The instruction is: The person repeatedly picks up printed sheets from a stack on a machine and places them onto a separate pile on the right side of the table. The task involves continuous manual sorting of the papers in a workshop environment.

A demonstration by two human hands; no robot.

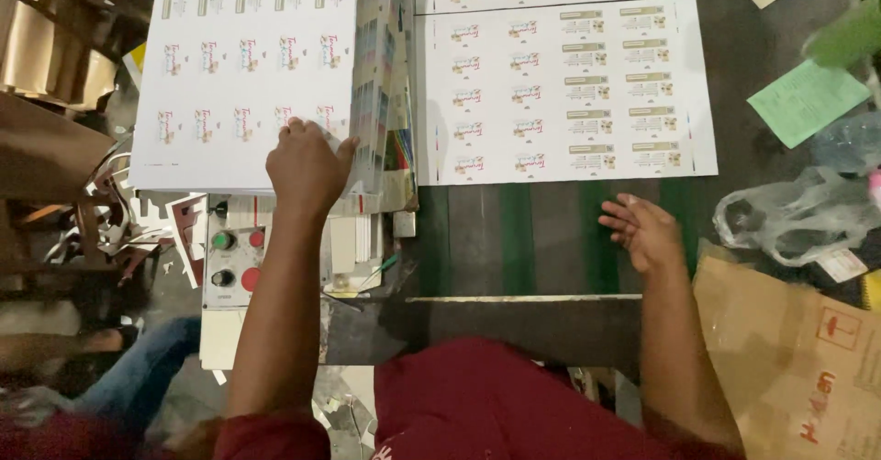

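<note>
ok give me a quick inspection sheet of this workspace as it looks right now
surface: dark machine bed with green belts.
job's things: stack of printed sheets on the left; single printed sheet lying flat on the bed.
clutter: green paper, clear plastic bag, cardboard box, paper offcuts.
grippers: left hand rests on the stack's near right corner; right hand open above the bed, holding nothing.
cables: nothing seen.
surroundings: control panel with green and red buttons; another person's jeans-clad leg at lower left.
</note>
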